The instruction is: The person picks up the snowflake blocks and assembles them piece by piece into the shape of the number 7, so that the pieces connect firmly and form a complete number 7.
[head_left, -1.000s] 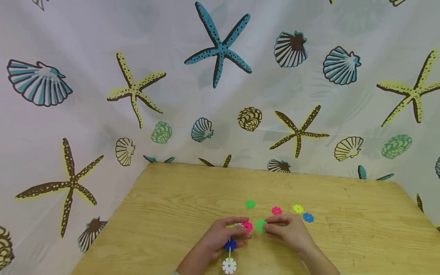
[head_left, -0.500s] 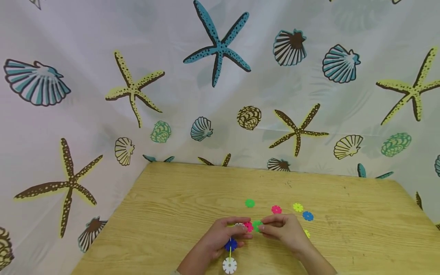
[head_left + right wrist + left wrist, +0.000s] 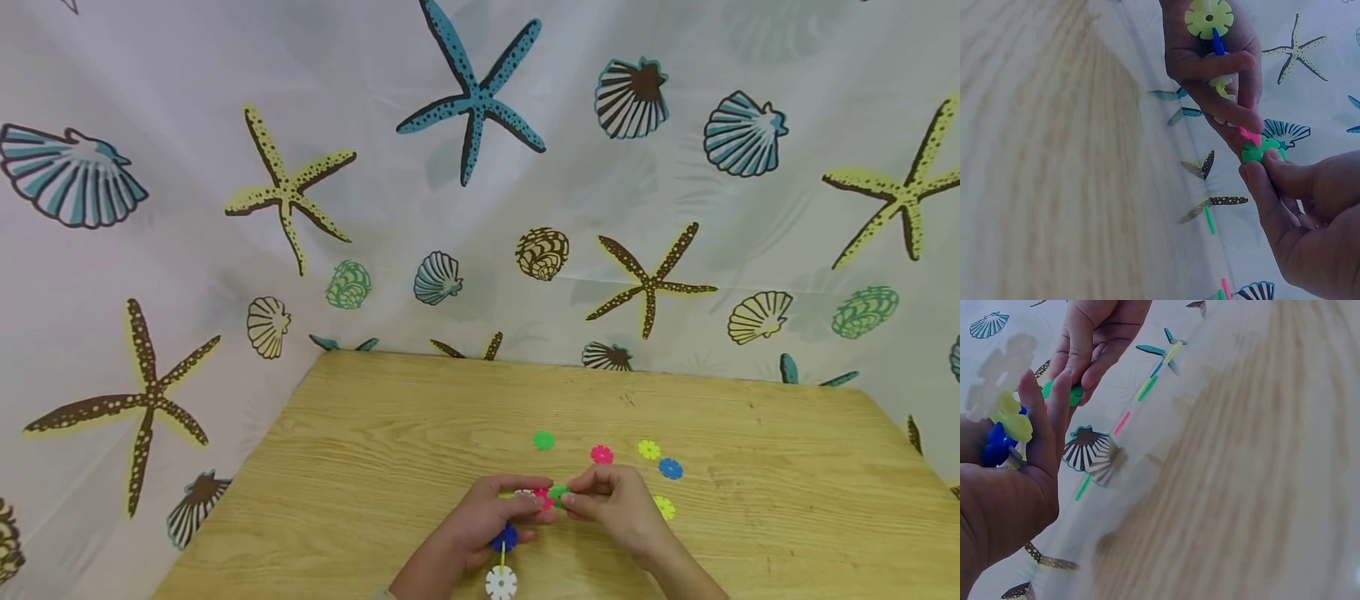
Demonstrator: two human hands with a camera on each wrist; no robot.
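Note:
My left hand (image 3: 483,518) holds a chain of notched plastic discs joined edge to edge. A pink disc (image 3: 542,498) shows at its fingertips, while a dark blue disc (image 3: 507,538) and a white disc (image 3: 501,582) hang below the palm. Between thumb and finger, my right hand (image 3: 618,510) pinches a green disc (image 3: 557,497). The green disc's edge meets the pink disc's edge in the right wrist view; whether their slots interlock I cannot tell. Also in that view, a yellow disc (image 3: 1200,25) and a blue disc (image 3: 1217,42) belong to the chain. The left fingers hide part of it.
Loose discs lie on the wooden table (image 3: 360,467) beyond the hands: green (image 3: 543,441), pink (image 3: 602,454), yellow (image 3: 648,450) and blue (image 3: 671,468). Another yellow disc (image 3: 664,507) lies beside the right hand. A shell-and-starfish patterned cloth (image 3: 390,208) hangs around the table.
My right hand has moved left, bringing the green disc from a gap away up against the pink disc. A yellow disc beside the right wrist has come into view. The left hand has barely moved.

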